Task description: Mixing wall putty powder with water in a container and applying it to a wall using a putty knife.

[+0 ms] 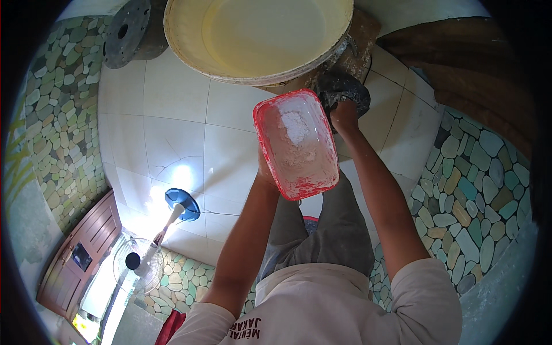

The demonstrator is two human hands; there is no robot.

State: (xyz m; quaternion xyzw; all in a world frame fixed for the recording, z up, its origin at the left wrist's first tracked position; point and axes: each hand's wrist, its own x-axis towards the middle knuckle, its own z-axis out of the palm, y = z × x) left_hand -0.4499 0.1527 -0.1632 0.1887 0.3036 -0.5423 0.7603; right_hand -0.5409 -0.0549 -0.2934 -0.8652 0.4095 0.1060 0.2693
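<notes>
My left hand holds a red-rimmed rectangular plastic tub from its left side, the fingers hidden behind it. White powder lies heaped in the tub, and pale residue coats its inner walls. Just right of the tub, my right hand is at a dark, rounded thing smeared with pale residue. Its kind is unclear, and my right fingers are hidden there. Beyond the tub stands a large round basin holding pale yellowish liquid.
A grey metal cylinder stands left of the basin. On the tiled floor, a standing fan with a blue base is at lower left, near a brown wooden cabinet. Brown sheeting hangs at far right.
</notes>
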